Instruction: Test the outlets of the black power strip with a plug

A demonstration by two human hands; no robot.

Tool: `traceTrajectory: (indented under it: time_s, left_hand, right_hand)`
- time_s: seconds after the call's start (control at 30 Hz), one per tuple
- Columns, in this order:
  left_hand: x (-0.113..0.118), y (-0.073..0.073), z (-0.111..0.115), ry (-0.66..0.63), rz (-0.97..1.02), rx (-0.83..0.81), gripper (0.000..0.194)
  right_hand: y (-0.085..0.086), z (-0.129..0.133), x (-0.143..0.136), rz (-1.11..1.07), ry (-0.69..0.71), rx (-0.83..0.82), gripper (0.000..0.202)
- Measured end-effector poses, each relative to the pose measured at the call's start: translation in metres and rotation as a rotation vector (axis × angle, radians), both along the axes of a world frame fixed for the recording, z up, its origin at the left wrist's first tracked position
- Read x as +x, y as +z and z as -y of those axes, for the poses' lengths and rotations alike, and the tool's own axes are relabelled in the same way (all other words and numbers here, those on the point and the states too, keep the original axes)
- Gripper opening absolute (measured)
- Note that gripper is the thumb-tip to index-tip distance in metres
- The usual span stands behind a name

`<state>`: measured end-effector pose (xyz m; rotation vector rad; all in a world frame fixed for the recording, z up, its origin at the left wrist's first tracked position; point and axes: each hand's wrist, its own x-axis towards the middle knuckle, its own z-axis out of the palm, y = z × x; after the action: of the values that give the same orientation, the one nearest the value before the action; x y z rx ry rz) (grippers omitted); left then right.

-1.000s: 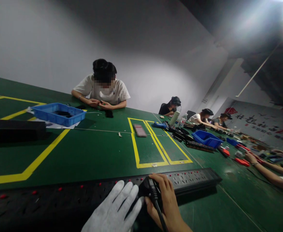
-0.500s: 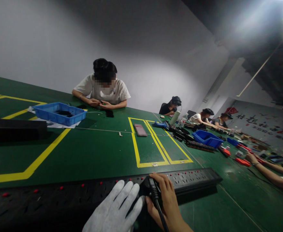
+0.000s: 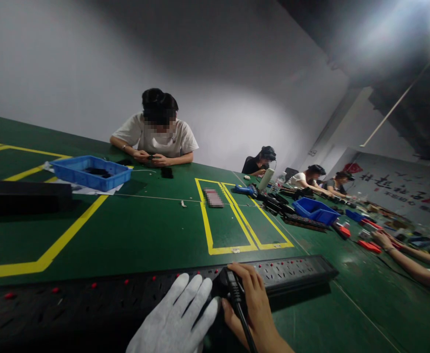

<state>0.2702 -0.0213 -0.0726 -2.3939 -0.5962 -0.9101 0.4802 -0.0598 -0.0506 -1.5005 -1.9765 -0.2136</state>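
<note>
A long black power strip [image 3: 292, 272] with red buttons and many sockets runs along the near side of the table. My left hand [image 3: 176, 314], in a white glove, rests on it with fingers stretched out flat. Beside it, my bare right hand [image 3: 251, 304] wraps its fingers round a black power plug [image 3: 231, 284], which sits against the strip's top. From the plug a thick black cord [image 3: 245, 323] runs down toward me. How deep the plug's pins sit is hidden.
Across the green table lie a blue tray [image 3: 90, 174] with dark parts, a pinkish phone [image 3: 214, 198] inside yellow tape lines, and a long black bar [image 3: 24, 196]. A blue bin [image 3: 315, 212] and tools stand to the right. Several people sit around the table.
</note>
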Motion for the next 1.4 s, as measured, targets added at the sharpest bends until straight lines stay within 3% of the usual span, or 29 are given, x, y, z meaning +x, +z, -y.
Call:
traceTrajectory:
  time_s: [0.33,0.67,1.13,1.4]
  left_hand:
    - [-0.0003,-0.0055,0.0005,0.001,0.016,0.012,0.034]
    - [-0.0015,0.0015,-0.0006,-0.001,-0.013,0.014,0.032]
    - [-0.0005,-0.0032,-0.0001,-0.024,0.029,0.011,0.03]
    - [-0.0032,0.0019,0.001,-0.033,0.022,0.007,0.033]
  right_hand:
    - [-0.0019,-0.0007,0.0004,0.004,-0.018,0.001,0.06]
    - [-0.0054,-0.0022,0.0022,0.003,-0.02,0.006,0.061]
    - [-0.008,-0.0019,0.0033,0.013,-0.018,-0.006,0.063]
    - [-0.0064,-0.0014,0.0026,0.005,-0.017,-0.032,0.064]
